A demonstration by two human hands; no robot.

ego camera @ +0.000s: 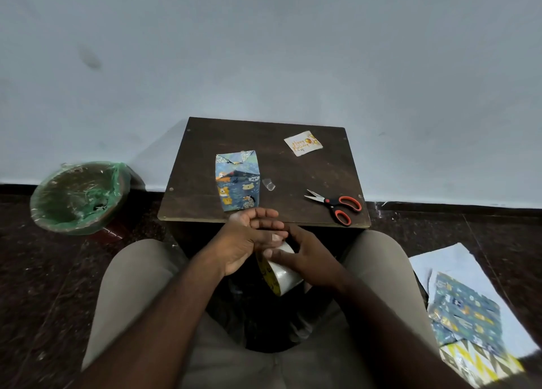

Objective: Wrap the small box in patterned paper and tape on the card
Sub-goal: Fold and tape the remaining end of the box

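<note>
Both hands meet over the lap on the tape roll [282, 274]: the left hand [249, 242] curls over its upper edge and the right hand [308, 259] pinches its face with fingertips and thumb. The wrapped box [237, 180] lies on the table [199, 183] just beyond the left hand's knuckles, untouched, with a loose piece of tape [268, 184] beside it. The scissors [337, 205] lie beyond the right hand, the card [303, 143] farther off.

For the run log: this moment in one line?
box wrapped | card untaped | left hand, right hand on tape roll | scissors idle
</note>
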